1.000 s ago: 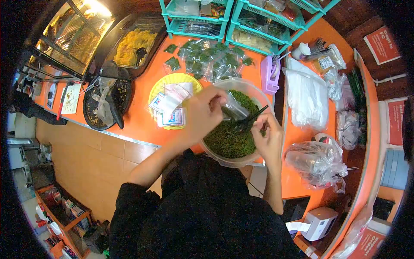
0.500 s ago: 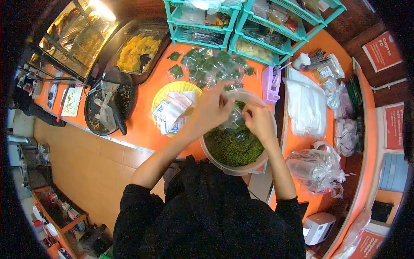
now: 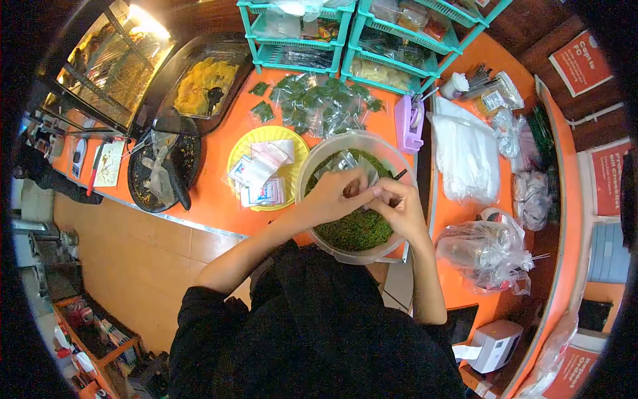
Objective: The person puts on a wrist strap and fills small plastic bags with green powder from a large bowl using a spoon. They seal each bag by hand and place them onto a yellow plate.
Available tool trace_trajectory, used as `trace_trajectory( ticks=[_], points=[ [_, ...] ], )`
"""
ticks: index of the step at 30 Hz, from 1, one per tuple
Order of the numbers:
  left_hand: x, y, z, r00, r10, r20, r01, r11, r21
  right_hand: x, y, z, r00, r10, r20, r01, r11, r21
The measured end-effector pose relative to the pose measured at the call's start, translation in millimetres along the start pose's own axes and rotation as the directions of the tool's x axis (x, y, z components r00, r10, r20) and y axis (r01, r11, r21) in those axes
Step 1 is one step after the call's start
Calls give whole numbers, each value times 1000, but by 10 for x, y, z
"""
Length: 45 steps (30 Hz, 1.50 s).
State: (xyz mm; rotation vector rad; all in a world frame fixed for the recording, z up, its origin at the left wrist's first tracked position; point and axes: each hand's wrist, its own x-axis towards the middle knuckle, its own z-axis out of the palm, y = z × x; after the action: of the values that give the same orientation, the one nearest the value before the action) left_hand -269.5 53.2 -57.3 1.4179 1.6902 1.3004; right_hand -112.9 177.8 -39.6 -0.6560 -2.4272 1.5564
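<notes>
Both hands meet over a clear round tub (image 3: 407, 159) of finely chopped green herbs (image 3: 355, 233). My left hand (image 3: 332, 194) is closed, its fingers curled around a small clear plastic bag (image 3: 345, 161) that shows above the knuckles. My right hand (image 3: 404, 211) pinches at the same spot, its fingertips touching the left thumb; the bag's edge there is mostly hidden. A short dark handle (image 3: 400, 174) sticks up beside the right fingers; what it belongs to is covered. Behind the tub lie several small clear bags with green herbs (image 3: 319, 100).
A yellow plate (image 3: 298, 143) with printed packets stands left of the tub. A purple tape dispenser (image 3: 408, 126) and white plastic bags (image 3: 465, 156) are to the right. Teal shelf racks (image 3: 299, 56) rise at the back; a black pan (image 3: 143, 186) sits at left.
My hands have come together and lower over the tub, the fingertips now touching. The small bag has moved slightly left with them. The whole view has shifted a little.
</notes>
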Motion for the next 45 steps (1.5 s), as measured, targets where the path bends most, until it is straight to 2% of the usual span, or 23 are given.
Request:
trace_trajectory(
  ticks=[3,4,6,7,8,9,11,13,15,16,18,21,25,27,31,33,34,36,37,39,40,43,45],
  points=[
    [-71,-80,27,996,89,0,-89,990,-107,-3,70,32,1000,17,1,-17,979,201],
    [-97,-85,20,996,88,-1,-87,991,-104,-15,16,-28,992,94,87,-114,960,256],
    [-137,-41,-14,995,-30,99,48,982,-182,-27,-65,-25,970,163,179,-212,929,303],
    [-151,-57,1,995,-31,97,49,982,-181,-37,-99,39,999,-8,45,6,999,35],
    [-156,-93,23,994,102,40,-100,993,-57,-44,-123,91,977,-211,-37,195,946,-259],
    [-155,-120,37,971,241,2,-240,968,76,-51,-123,128,976,-213,-38,196,946,-259],
    [-176,-143,18,973,225,53,-229,971,72,-75,-90,186,961,-276,-11,258,911,-322],
    [-219,-118,-34,973,206,101,-213,975,68,-75,-8,174,981,-194,28,196,957,-214],
    [-247,55,-140,972,104,210,-107,994,2,-51,113,206,995,-77,63,67,987,148],
    [-260,35,-126,973,102,208,-105,995,2,-49,136,198,995,-76,65,66,987,148],
    [-276,-16,-94,982,-165,90,142,965,219,-29,40,161,997,-8,-81,-29,896,-443],
    [-301,31,-16,973,-210,-101,233,857,460,-57,-99,259,970,-164,-180,4,749,-663],
    [-195,97,-27,979,26,-203,46,939,341,12,-216,155,951,-181,-250,44,881,-471],
    [-116,-58,-18,986,165,32,-165,986,0,32,-215,67,906,-327,-268,228,912,-341],
    [-73,-81,12,984,83,-156,-37,961,275,24,-190,-41,887,-261,-380,75,894,-441],
    [-32,116,104,893,388,-230,-140,723,677,32,-231,33,898,-259,-356,52,865,-499],
    [-14,61,160,893,386,-232,-138,725,675,46,-267,66,913,-246,-326,53,864,-501],
    [34,-68,243,927,238,-291,-164,953,257,74,-342,43,933,-197,-301,36,883,-468],
    [24,-132,245,927,236,-293,-163,953,255,115,-275,-14,934,-196,-299,35,882,-469],
    [-8,-100,122,922,91,-377,-5,975,222,165,3,-180,888,-456,-55,257,593,-763],
    [-28,-19,27,940,-51,-338,114,979,171,130,104,-213,936,-348,53,227,484,-845],
    [-52,-96,-100,895,135,-425,-61,981,183,103,394,-247,931,-319,176,291,360,-886],
    [-95,-31,-193,904,23,-426,31,992,119,101,372,-300,921,-337,195,325,392,-860]
  ],
)
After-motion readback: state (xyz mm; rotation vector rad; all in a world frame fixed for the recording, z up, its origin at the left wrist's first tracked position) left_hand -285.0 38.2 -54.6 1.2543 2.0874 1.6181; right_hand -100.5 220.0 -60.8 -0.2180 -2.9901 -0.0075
